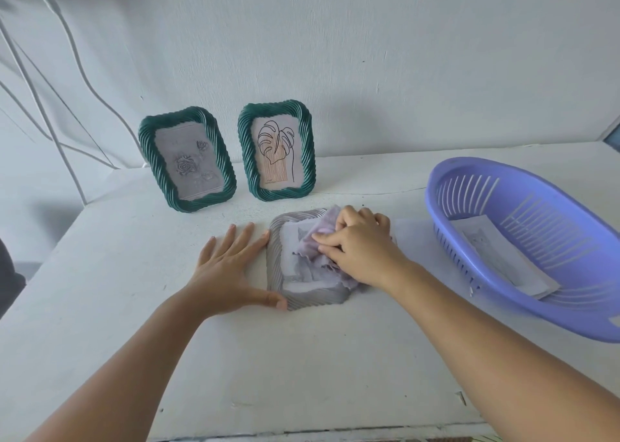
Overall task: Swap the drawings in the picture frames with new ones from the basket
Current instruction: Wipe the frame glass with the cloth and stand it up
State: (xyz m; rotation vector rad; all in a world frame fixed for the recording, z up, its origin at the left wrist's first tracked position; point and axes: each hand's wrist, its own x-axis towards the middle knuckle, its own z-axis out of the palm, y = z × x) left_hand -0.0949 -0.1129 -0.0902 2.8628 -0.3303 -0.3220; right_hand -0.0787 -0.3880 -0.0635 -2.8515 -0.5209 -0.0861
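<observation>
Three ribbed frames: two green ones point(187, 159) point(277, 150) upright beyond my hands, a grey one point(303, 298) flat under them. My left hand point(228, 267), fingers spread flat, presses the table point(302, 374) against the grey frame's left edge. My right hand point(360, 247) pinches a crumpled lilac cloth point(320, 240) onto the frame's glass. Right of it, an oval slotted purple plastic basket point(523, 310) holds a paper drawing point(496, 257).

soft even daylight, faint shadows, wide-angle edge bending.
</observation>
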